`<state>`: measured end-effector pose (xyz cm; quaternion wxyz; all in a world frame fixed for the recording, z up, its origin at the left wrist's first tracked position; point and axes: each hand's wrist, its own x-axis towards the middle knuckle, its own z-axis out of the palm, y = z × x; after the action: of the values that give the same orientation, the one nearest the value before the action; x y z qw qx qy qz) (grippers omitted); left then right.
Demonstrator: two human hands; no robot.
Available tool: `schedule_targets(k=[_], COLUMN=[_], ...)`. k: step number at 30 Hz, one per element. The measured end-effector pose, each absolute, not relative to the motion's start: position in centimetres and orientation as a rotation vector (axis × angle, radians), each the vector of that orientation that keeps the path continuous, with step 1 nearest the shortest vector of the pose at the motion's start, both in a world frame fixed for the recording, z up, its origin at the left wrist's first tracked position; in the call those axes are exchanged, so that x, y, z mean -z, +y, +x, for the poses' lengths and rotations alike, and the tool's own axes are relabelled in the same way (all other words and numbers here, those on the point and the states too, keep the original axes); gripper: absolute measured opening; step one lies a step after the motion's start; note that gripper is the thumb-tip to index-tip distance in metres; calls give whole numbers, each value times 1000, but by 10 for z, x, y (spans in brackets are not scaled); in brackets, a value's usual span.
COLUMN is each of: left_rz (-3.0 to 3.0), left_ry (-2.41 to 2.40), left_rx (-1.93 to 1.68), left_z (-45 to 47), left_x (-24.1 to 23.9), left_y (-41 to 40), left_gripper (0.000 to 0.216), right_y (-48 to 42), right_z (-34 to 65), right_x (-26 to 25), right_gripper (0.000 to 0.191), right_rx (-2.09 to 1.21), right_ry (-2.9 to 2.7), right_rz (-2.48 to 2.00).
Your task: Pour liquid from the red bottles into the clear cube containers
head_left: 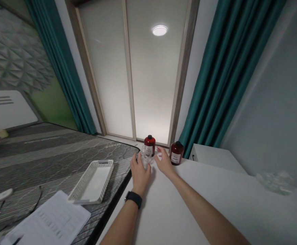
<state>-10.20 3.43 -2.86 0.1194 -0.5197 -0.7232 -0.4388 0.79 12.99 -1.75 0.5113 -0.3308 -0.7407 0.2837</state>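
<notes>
A clear, see-through object [146, 156], perhaps plastic, is on the far part of the white tabletop [163, 211]; its exact kind is hard to make out. My left hand [140, 173], wearing a dark watch, has its fingers and thumb around the near left side of it. Just right of it, my right hand [164, 162] reaches in with fingers curved and apart, nothing visible in them. Behind the clear object stands a dark red bottle [149, 142] with a black cap and pale label. A second red bottle [176, 153] stands upright to the right of my right hand.
Left of the table is a bed with a grey patterned mattress [69, 146]. On it lie a white basket [93, 185], printed papers [48, 221] and a dark cable. A white cabinet [214, 158] stands beyond the table at right. Crumpled clear plastic [276, 182] lies far right.
</notes>
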Motion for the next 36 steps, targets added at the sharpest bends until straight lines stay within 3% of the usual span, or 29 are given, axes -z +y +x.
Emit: schedule_targets(k=[10,20,36], left_rz=[-1580,-1551,-1442], left_ry=[-2171,-2151,-2144], left_rx=[1338,1482,1490], left_z=[-105,-104,-109], left_x=[35,30,29], left_y=[38,36,36], left_gripper=[50,40,22], right_y=[194,189,113], right_z=[-41,-35,29], right_x=[2,-8,-2], right_gripper=[67,51,53], right_rx=[-821,-1039,-1329], right_ry=[-1630,-1653,-1613], right_rz=[-880,-866,-708])
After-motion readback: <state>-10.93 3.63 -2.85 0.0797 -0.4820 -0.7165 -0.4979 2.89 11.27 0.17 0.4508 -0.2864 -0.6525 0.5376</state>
